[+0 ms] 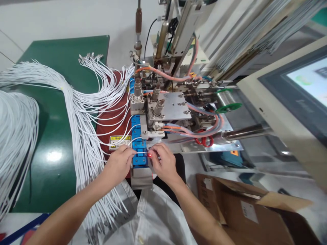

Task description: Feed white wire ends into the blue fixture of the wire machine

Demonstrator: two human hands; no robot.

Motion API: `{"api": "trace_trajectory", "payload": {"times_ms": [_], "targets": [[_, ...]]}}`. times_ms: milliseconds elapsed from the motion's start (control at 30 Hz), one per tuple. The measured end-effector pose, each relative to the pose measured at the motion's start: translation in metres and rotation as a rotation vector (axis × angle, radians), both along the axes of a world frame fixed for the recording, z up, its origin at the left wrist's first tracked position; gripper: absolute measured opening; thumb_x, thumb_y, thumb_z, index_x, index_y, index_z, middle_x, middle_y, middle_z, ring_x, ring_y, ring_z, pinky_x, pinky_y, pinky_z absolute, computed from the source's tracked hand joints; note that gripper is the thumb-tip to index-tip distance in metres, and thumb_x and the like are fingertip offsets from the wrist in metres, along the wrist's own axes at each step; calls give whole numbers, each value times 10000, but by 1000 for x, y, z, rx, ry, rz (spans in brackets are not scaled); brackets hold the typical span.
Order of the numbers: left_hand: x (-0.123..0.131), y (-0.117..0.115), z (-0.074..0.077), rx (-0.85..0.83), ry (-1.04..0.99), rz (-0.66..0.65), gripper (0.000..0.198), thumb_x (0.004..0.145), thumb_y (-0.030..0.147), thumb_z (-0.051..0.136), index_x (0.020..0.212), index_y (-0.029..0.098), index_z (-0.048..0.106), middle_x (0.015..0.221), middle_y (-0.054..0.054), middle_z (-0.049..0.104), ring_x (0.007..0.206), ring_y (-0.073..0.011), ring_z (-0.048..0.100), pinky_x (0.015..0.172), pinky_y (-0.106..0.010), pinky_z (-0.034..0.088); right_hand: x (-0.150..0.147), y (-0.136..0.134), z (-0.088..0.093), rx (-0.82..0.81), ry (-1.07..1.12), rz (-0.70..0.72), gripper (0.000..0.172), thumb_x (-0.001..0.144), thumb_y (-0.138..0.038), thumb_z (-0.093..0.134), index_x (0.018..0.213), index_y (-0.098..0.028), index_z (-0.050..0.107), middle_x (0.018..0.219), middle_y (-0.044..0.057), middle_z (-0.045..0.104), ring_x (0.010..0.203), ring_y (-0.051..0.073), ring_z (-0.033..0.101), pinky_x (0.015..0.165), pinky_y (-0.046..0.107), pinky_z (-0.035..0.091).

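A blue clamp track (pixel 138 136) runs down the front of a metal wire-processing machine (pixel 168 109). My left hand (pixel 119 164) sits at its near end, fingers pinched on a thin white wire (pixel 127 147) at a blue clamp block (pixel 140 158). My right hand (pixel 163 162) is on the other side of the same block, fingers curled together next to a small red light (pixel 150 155); what it holds is too small to make out. Several white wires (pixel 112 102) fan out leftward from the clamps over a dark red mat (pixel 114 119).
A thick bundle of white wires (pixel 15 136) lies on the green table top (pixel 51 160) at left. A touchscreen panel (pixel 296 95) stands at right. An open cardboard box (pixel 245 207) sits at lower right. A yellow warning label (pixel 119 141) is beside the track.
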State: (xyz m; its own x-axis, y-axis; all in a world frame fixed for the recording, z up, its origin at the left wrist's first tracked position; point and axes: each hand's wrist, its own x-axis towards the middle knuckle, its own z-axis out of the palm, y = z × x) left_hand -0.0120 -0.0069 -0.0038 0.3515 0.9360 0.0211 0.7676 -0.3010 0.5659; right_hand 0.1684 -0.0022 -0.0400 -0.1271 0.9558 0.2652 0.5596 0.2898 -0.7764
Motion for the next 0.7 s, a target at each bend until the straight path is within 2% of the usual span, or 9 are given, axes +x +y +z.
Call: {"api": "trace_trajectory", "payload": {"times_ms": [100,200,333,500,600,700], "targets": [[0,0,0,-5,-2,4,214,843,87,428,904,168,616,860,-51,585,818,-166,586,778,-309,485,-1,-2,-1,-123,22,-41,137,821,-192,457,704,-196,528,705,32,554,693,174,543,624,282,410],[0,0,0,-3,-6,6,205,844,90,431,903,161,614,863,-53,584,819,-167,589,776,-312,487,1,0,-1,-187,11,-19,170,851,-227,425,715,-200,523,720,23,556,698,165,541,643,276,411],[0,0,-1,1,-17,13,196,848,99,431,901,165,608,862,-47,583,812,-161,589,776,-312,492,4,8,1,-117,-78,32,269,901,-287,341,738,-201,536,739,33,569,732,168,540,678,279,402],[0,0,-3,11,-13,16,207,846,91,420,902,168,604,855,-41,579,807,-160,587,777,-314,493,2,14,0,-7,-225,92,282,889,-311,382,669,-201,519,677,31,545,688,172,517,653,278,376],[0,0,-2,9,1,7,212,845,87,415,902,163,604,847,-46,577,811,-164,585,775,-311,493,-3,10,-7,-8,-154,50,284,885,-261,362,629,-203,471,622,14,497,622,156,487,605,267,361],[1,0,0,2,24,3,218,845,81,408,902,162,602,845,-48,575,819,-162,581,783,-309,489,-10,4,-14,-89,-9,-49,285,880,-255,337,607,-212,406,564,-19,426,543,135,438,538,250,336]]}}
